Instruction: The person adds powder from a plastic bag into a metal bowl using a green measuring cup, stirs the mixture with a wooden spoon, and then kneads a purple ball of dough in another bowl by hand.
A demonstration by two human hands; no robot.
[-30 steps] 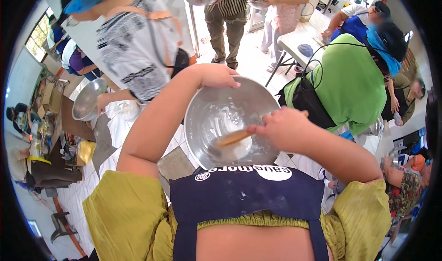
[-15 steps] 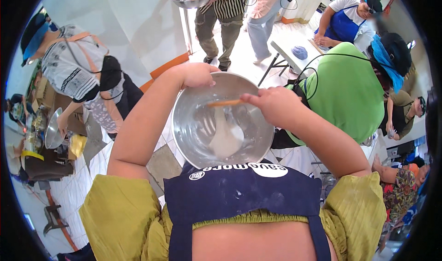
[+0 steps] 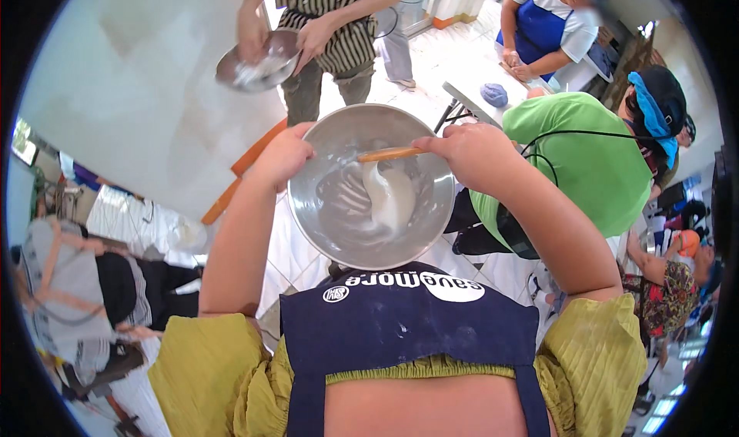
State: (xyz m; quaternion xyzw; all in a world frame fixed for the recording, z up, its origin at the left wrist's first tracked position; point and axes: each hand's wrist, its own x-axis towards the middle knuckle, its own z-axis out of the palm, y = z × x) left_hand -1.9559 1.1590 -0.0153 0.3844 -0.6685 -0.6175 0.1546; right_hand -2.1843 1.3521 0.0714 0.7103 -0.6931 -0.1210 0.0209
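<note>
inside the silvery mixing bowl [image 3: 427, 217], smeared white paste [image 3: 396, 198] pools; left hand [image 3: 285, 157] grips the bowl's rim, right hand [image 3: 473, 155] grasps a tan wooden spatula [image 3: 389, 154].

Left hand [image 3: 286, 158]: fingers at the far side of the rim partly out of sight; grip on the outer wall not readable. Metal bowl [image 3: 315, 225]: underside hidden. Right hand [image 3: 475, 154] covers the rear end of the wooden utensil [image 3: 389, 154]; its length cannot be told. White mixture [image 3: 394, 198]: make-up not identifiable.

Striped-top worker [image 3: 331, 21]: head cut off by the upper edge; fingertips in the second bowl [image 3: 231, 71] indistinct. Blue-apron worker [image 3: 539, 25]: face blurred, cap clipped above. Green-top worker [image 3: 577, 164]: face obscured by headwear. Person at left [image 3: 61, 283]: smeared, head lost at the dark rim. Bluish lump [image 3: 493, 94]: too small to identify.
</note>
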